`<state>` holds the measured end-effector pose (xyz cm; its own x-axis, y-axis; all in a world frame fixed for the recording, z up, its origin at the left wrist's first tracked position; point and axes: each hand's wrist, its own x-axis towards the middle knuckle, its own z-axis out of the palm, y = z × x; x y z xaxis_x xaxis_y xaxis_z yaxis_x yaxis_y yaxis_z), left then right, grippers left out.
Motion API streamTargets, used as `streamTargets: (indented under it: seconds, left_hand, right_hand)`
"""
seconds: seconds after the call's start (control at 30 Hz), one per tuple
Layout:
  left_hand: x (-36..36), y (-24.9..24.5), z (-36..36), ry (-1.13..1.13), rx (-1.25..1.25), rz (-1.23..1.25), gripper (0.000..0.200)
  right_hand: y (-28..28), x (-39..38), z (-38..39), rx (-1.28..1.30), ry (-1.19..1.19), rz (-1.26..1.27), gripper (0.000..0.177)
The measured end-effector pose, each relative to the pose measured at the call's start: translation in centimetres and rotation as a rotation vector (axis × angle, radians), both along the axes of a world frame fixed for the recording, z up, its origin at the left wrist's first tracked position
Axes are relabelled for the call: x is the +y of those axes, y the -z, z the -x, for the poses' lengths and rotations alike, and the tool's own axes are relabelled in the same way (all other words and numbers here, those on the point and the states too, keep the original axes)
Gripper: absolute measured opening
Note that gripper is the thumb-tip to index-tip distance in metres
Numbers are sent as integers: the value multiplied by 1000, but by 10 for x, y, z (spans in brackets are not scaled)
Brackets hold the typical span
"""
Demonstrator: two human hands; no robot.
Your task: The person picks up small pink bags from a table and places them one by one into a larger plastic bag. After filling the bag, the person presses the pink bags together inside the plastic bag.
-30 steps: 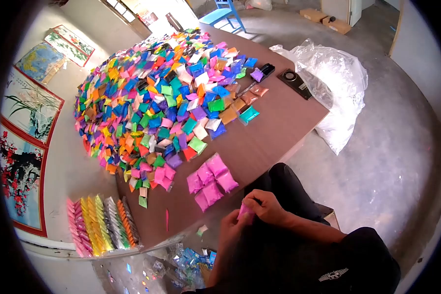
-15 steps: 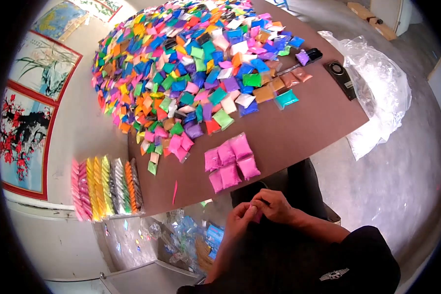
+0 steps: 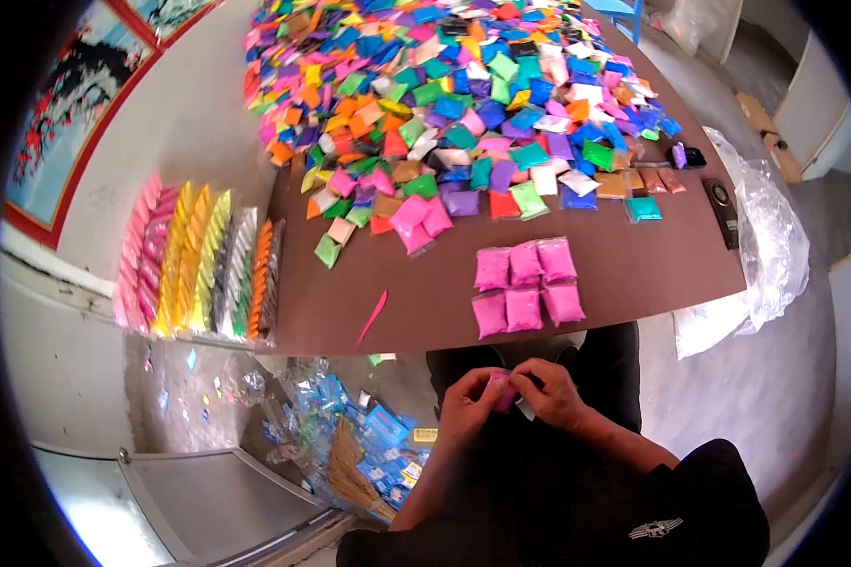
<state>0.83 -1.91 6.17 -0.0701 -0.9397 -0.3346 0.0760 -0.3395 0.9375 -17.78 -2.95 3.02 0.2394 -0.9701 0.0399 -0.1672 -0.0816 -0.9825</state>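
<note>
Above my lap, just off the table's front edge, my left hand (image 3: pixel 469 401) is closed on a small pink packet (image 3: pixel 504 395). My right hand (image 3: pixel 550 391) pinches the top of the same packet from the other side. Both hands nearly touch. On the brown table (image 3: pixel 425 293) beyond them, several pink packets (image 3: pixel 523 295) lie in two rows. A thin pink strip (image 3: pixel 373 317) rests to their left.
A large heap of colourful packets (image 3: pixel 463 123) covers the far part of the table. Twisted coloured bags (image 3: pixel 194 260) stand at its left corner. A dark device (image 3: pixel 722 214) and clear plastic sheeting (image 3: pixel 771 255) are at the right. Wrappers and a straw broom (image 3: pixel 350 465) lie below.
The view has turned, so the table and its packets sit further right and look more level. My right hand's fingers have shifted along the top of the pink packet, which shows more.
</note>
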Motion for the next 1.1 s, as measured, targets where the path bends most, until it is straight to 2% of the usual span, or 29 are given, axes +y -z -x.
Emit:
streamTargets:
  seconds: [0.13, 0.23, 0.3, 0.43, 0.5, 0.63, 0.73, 0.8, 0.93, 1.0, 1.1]
  left_hand:
    - [12, 19, -23, -50, 14, -17, 17]
    - [19, 26, -32, -104, -77, 84, 16]
    - [22, 25, -38, -180, -42, 109, 17]
    - [22, 4, -42, -200, -75, 51, 16]
    - [22, -6, -38, -262, 6, 73, 16]
    - [26, 2, -43, -239, -23, 99, 15]
    - [25, 8, -42, -239, -90, 141, 14]
    - [24, 3, -35, -233, -168, 178, 15]
    - [17, -15, -16, -214, -92, 203, 16]
    - [10, -27, -4, -195, -19, 196, 17]
    - [3, -27, 11, -166, -70, 152, 17]
  right_hand:
    - [-9, -7, -14, 115, -148, 111, 11]
    - [-12, -8, -26, 150, -176, 154, 11]
    - [-17, -6, -36, -14, -176, -7, 12]
    - [-11, -8, -46, -38, -177, -42, 15]
    - [-12, -12, -47, -19, -159, -72, 17]
    - [-15, -16, -47, -40, -155, -59, 18]
    - [-18, -13, -47, -111, -135, -146, 17]
    - [-22, -12, -41, -254, -119, -292, 17]
    - [-25, -19, -21, -236, -117, -214, 18]
    - [-31, -23, -12, -253, -30, -167, 11]
    - [-27, -21, 1, -290, 15, -187, 17]
